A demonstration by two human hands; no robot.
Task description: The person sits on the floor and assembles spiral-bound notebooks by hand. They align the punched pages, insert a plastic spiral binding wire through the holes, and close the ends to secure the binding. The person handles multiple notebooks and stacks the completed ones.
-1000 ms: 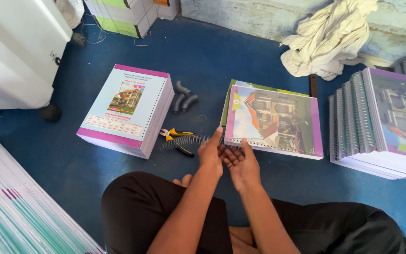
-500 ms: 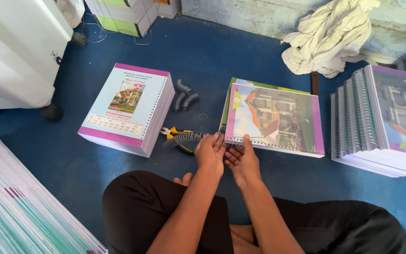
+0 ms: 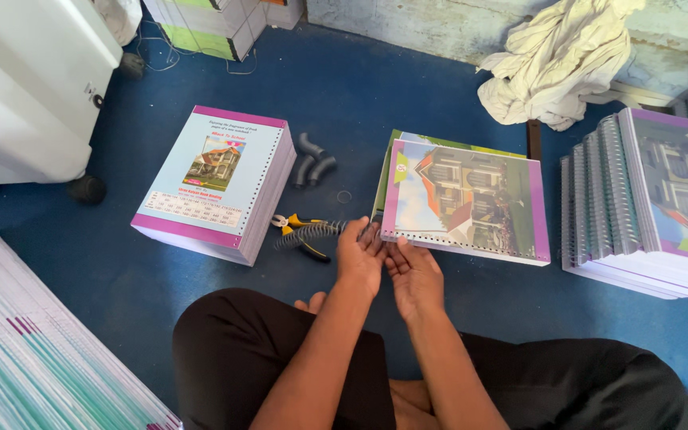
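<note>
The person sits cross-legged on the blue floor [image 3: 344, 95], both hands at the near left corner of an unbound notebook [image 3: 465, 201] with a house picture on its cover. The left hand [image 3: 360, 256] is clenched on the end of a dark spiral binding coil [image 3: 312, 232], which lies along the floor just left of the notebook; the right hand [image 3: 414, 275] rests by the punched edge, fingers curled, though whether it grips the coil or only steadies the pages I cannot tell.

To thread well, the coil's tip should meet the first hole squarely and the sheets stay flush, so the punched row lines up; turning the coil in small twists with the other hand pressing the stack would likely keep it from skipping a hole.

Yellow-handled pliers [image 3: 302, 233] lie under the coil, and three more grey coils [image 3: 312, 163] sit beyond them. A tall stack of punched, unbound notebooks [image 3: 220, 183] stands left; finished spiral-bound ones [image 3: 646, 203] are fanned on the right. No boxes or trays hold any of it: everything sits loose on the floor.
</note>
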